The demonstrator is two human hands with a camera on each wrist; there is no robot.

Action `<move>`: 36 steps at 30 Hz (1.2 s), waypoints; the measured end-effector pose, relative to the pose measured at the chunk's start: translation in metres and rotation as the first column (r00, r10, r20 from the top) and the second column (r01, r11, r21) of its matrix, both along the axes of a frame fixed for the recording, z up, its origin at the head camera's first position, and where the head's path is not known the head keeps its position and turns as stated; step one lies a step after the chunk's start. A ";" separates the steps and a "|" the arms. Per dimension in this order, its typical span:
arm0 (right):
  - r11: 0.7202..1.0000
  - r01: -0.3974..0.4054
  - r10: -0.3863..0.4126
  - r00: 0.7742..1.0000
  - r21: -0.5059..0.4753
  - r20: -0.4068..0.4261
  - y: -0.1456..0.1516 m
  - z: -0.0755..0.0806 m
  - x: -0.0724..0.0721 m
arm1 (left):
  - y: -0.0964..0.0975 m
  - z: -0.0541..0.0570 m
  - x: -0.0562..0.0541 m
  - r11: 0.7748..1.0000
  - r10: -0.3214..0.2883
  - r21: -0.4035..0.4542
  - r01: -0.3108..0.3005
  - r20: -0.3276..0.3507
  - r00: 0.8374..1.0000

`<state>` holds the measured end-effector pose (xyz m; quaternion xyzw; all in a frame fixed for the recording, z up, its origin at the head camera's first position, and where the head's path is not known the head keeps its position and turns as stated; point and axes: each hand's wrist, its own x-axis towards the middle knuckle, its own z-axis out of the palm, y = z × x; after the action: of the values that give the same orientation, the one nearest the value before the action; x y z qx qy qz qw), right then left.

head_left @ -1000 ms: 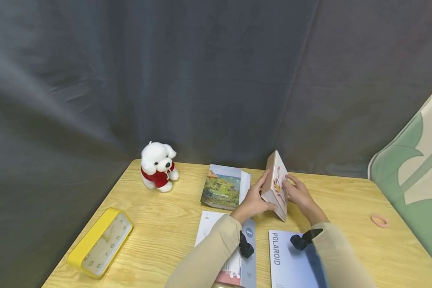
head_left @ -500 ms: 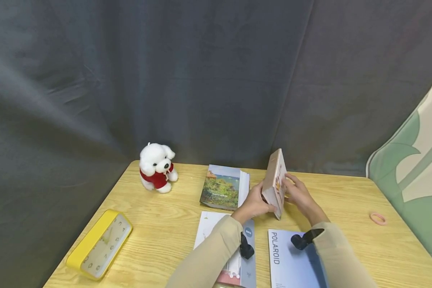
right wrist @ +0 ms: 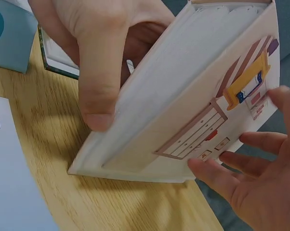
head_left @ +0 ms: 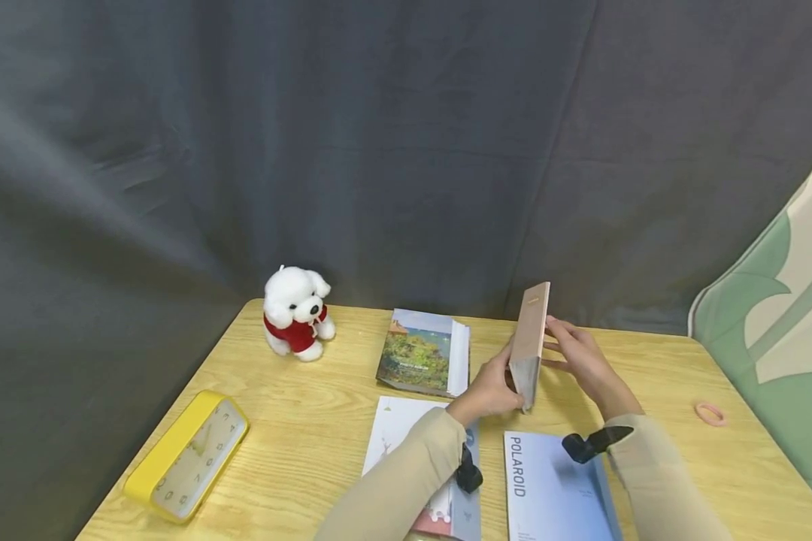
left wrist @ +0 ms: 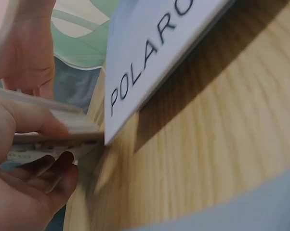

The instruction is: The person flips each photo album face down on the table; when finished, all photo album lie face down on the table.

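Observation:
A thick pale pink photo album (head_left: 531, 323) stands tilted on its edge near the back of the table, its spine facing the head camera. My left hand (head_left: 490, 391) grips its near lower end; in the right wrist view the thumb (right wrist: 99, 91) presses on the white page edges and the other fingers are partly hidden behind the album. My right hand (head_left: 585, 368) is at the album's right side. Seen from the right wrist, its spread fingertips touch the illustrated cover (right wrist: 207, 120) without curling round it.
Left of the album lies a landscape-covered photo album (head_left: 416, 353). Nearer are a white-and-grey booklet (head_left: 392, 428), partly under the left sleeve, and a blue POLAROID album (head_left: 541, 481). A plush dog (head_left: 298, 312), yellow clock (head_left: 186, 454) and pink hair tie (head_left: 709, 413) lie farther out.
The pink album has shifted slightly right and turned, so its spine now shows instead of the illustrated cover. My left hand moved right with it; the right hand shifted right, its fingers straighter.

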<state>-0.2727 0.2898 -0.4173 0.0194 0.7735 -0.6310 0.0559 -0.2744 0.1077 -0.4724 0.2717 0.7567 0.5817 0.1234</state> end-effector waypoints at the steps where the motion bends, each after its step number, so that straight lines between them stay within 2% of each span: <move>1: 1.000 -0.002 0.002 1.000 -0.010 0.000 0.001 0.000 0.001 | 0.001 0.000 0.001 1.000 0.002 0.004 -0.002 0.006 1.000; 6: 0.998 -0.009 0.010 1.000 -0.060 0.006 0.004 0.002 0.005 | 0.003 0.002 0.006 0.999 0.024 -0.028 -0.024 0.007 1.000; 15: 0.988 0.000 0.002 1.000 -0.153 0.007 0.009 0.011 0.007 | 0.004 0.010 0.006 1.000 -0.019 0.006 0.019 0.008 1.000; 22: 0.978 0.054 -0.044 0.998 -0.199 0.055 0.009 0.010 0.007 | 0.004 0.007 0.007 1.000 0.015 -0.004 -0.015 0.035 0.999; 30: 0.973 0.099 -0.083 0.993 -0.209 0.086 0.013 0.005 0.009 | 0.002 0.007 0.006 0.995 0.041 -0.095 -0.042 -0.013 0.999; 34: 0.982 0.096 -0.089 0.995 -0.163 0.054 0.017 0.000 0.012 | 0.001 0.005 0.006 0.993 0.040 -0.107 -0.040 -0.001 0.999; 36: 0.982 0.133 -0.131 0.991 -0.134 0.019 0.020 -0.002 0.014 | 0.002 0.004 0.006 0.993 0.044 -0.109 -0.042 0.012 0.999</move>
<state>-0.2588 0.3094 -0.4196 0.0702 0.7257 -0.6842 0.0191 -0.2679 0.1092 -0.4686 0.2440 0.7920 0.5442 0.1309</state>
